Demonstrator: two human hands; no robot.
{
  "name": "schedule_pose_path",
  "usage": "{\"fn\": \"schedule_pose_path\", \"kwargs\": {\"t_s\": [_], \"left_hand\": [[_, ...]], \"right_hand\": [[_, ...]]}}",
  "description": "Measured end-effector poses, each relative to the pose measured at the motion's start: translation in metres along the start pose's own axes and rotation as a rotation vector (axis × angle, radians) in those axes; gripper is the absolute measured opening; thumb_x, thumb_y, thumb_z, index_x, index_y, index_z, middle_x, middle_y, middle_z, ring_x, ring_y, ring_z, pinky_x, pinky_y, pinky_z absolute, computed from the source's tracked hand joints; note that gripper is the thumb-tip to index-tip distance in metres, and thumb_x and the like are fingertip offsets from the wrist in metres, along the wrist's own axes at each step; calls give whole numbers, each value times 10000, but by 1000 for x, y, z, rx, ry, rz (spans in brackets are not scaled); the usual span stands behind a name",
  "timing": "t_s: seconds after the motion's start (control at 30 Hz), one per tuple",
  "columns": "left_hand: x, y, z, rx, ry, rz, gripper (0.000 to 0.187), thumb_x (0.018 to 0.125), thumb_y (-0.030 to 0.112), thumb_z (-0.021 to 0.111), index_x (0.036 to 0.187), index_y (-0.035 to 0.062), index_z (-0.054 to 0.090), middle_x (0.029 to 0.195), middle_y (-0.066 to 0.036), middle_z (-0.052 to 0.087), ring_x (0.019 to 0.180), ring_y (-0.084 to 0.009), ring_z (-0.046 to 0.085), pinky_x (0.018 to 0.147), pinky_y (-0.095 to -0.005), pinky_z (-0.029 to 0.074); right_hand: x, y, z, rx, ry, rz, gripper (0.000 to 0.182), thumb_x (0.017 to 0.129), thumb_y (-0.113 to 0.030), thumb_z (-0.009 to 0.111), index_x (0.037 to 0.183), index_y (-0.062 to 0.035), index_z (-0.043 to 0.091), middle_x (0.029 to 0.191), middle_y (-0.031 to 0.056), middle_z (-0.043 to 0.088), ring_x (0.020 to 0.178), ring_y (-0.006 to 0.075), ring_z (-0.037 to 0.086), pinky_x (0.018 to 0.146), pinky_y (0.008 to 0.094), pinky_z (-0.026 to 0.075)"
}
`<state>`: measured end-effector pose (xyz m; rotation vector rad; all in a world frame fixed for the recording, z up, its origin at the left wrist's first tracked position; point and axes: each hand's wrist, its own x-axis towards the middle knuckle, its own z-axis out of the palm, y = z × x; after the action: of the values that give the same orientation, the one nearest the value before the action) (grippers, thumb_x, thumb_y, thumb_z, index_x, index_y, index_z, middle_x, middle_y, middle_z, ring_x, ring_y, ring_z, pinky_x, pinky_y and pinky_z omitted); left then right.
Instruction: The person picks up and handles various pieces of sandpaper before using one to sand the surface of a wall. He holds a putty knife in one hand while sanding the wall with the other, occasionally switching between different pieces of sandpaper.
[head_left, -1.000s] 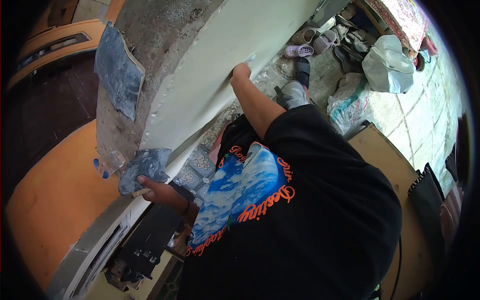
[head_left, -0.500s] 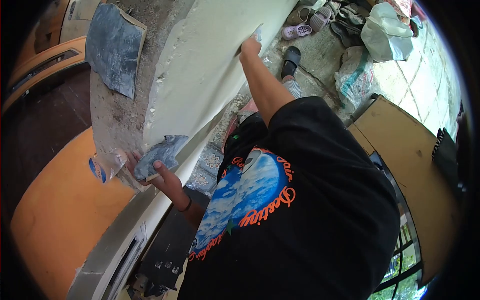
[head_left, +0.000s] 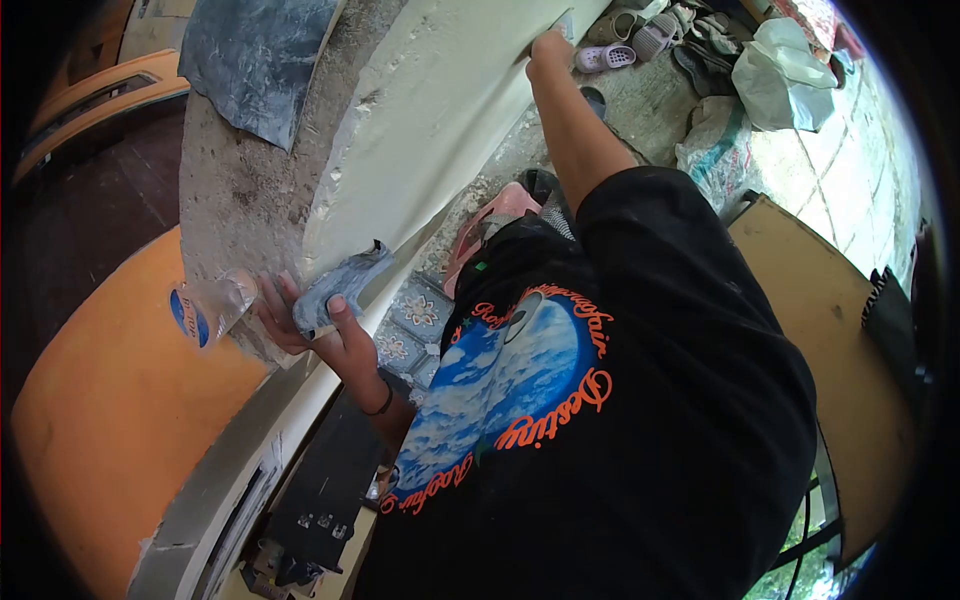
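Note:
My left hand (head_left: 345, 345) is closed round a curled piece of sandpaper (head_left: 340, 285), dark grey with white dust, my thumb resting on it. That hand is at the edge of the rough concrete ledge (head_left: 245, 205), near a clear plastic cup (head_left: 212, 308) with a blue label. At the top, my right hand (head_left: 550, 50) reaches far along the smooth white wall face (head_left: 430, 105). A thin bluish-grey piece (head_left: 567, 22) sticks out from its fingers against the wall; its kind is hard to make out. A larger sandpaper sheet (head_left: 255, 65) lies on the ledge.
Pink and grey footwear, including a lilac clog (head_left: 605, 58), is piled beyond my right arm. White plastic bags (head_left: 785, 75) stand beside it. An orange panel (head_left: 130, 400) is at left, a brown board (head_left: 820, 320) at right. Below my left hand is a black appliance (head_left: 325, 490).
My right hand has moved further up and right along the white wall. My left hand still holds the sandpaper, which now looks more curled. The whole view has shifted slightly.

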<state>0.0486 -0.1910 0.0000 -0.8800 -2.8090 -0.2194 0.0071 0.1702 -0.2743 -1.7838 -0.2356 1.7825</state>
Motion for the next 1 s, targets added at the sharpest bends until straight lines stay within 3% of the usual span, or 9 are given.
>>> {"fn": "schedule_pose_path", "kwargs": {"t_s": [0.1,0.13,0.23,0.3,0.37,0.43,0.57,0.83,1.0], "left_hand": [[8,7,7,-94,69,-27,756,911,538,338,1324,-93,292,1440,-144,235,1350,-302,22,1072,-457,112],[6,8,6,-148,90,-68,761,909,545,333,1315,-98,311,1440,-135,249,1351,-299,19,1073,-459,95],[3,4,0,-109,2,-50,749,911,517,362,1329,-97,271,1447,-150,231,1355,-293,-17,1077,-454,82],[3,-1,-1,32,-50,-29,773,906,480,418,1356,-89,154,1450,-178,207,1362,-305,59,1080,-450,67],[6,7,9,-259,137,-91,660,895,532,360,1301,15,409,1420,-141,310,1340,-324,67,1029,-521,39],[4,6,8,-262,158,-114,647,892,531,365,1290,26,433,1417,-127,323,1338,-325,84,1028,-518,25],[10,6,10,-246,172,-72,614,893,515,377,1288,51,452,1419,-124,326,1336,-328,94,1025,-524,14],[7,6,4,-139,133,-53,595,894,499,387,1288,59,462,1416,-118,332,1340,-330,91,1032,-516,-1],[10,9,2,-129,147,-70,578,891,496,397,1295,90,466,1418,-104,332,1335,-324,107,1035,-510,-1]], "right_hand": [[-38,135,-28,-297,90,222,458,923,-325,424,1118,77,525,1112,202,577,986,281,580,782,366,472],[-81,147,-51,-304,-116,275,533,952,-318,348,1304,82,332,1300,165,453,1149,273,479,965,345,368],[-46,167,-20,57,-28,326,531,919,-380,418,1182,77,479,1173,162,550,1027,267,548,844,315,431],[-89,23,-15,-48,-14,61,512,927,-376,426,1172,70,476,1154,179,538,1022,279,541,836,334,431],[-65,-31,-4,56,-139,-193,503,934,-353,417,1144,101,468,1076,215,555,947,326,569,822,397,449],[-61,-51,-4,48,-176,-145,499,934,-347,421,1144,103,463,1066,211,561,933,338,572,823,415,447],[-106,57,-33,-369,-88,-167,489,907,-335,481,1127,102,489,1138,228,549,988,318,559,808,372,448],[-103,0,-10,34,-284,127,499,946,-368,359,1168,69,452,1129,159,540,994,253,555,836,359,449],[-206,31,-56,-234,-509,-194,557,970,-389,281,1355,13,295,1314,135,432,1182,254,435,991,306,328]]}}
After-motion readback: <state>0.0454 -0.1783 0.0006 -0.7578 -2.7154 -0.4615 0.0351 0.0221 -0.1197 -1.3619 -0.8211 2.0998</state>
